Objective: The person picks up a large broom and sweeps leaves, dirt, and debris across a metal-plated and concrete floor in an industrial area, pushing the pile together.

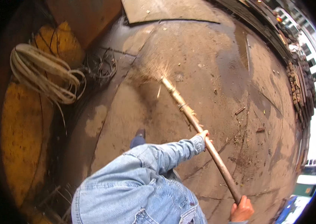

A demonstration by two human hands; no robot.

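I hold a long broom (pixel 218 159) slantwise across my front, its wooden handle running from lower right to upper left. My left hand (pixel 203 137), at the end of a light blue denim sleeve, is wrapped round the handle about midway. Closer to me, my right hand (pixel 242 209) grips the handle's end. Pale, thin bristles (pixel 154 69) fan out at the far end, blurred against the dirty floor (pixel 199 63). Bindings show on the shaft just behind them. Whether the bristles press on the floor is hard to tell.
At left, a coil of pale hose or rope (pixel 46 72) hangs by a yellow, rust-stained metal body (pixel 23 130). Dark tangled wire (pixel 105 67) lies beside it. A flat board (pixel 165 10) lies ahead. Stacked timber (pixel 300 87) lines the right; small debris (pixel 260 130) dots the floor.
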